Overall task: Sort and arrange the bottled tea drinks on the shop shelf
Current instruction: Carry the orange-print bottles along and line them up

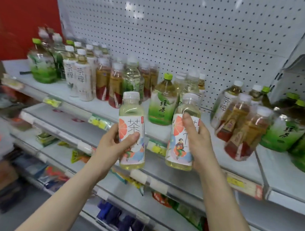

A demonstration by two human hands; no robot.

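Two bare forearms reach up from the bottom of the view. The left hand (pixel 113 147) grips a pale tea bottle (pixel 130 112) with a white cap and an orange-slice label. Its fingers (pixel 134 136) are curled round the lower half, with the thumb lying across the label. The right hand (pixel 199 144) grips a second pale bottle (pixel 178 153) of the same kind from its right side, fingers wrapped over the label's upper part. Both bottles are roughly upright, side by side but apart, in front of the shelf (pixel 235 164).

On the shelf behind them stands a green tea bottle (pixel 162 101). Red-brown tea bottles (pixel 242 134) lean at the right. Further left are white-labelled bottles (pixel 82 79) and more red-brown ones, tightly grouped. A white pegboard (pixel 172 26) backs the shelf.
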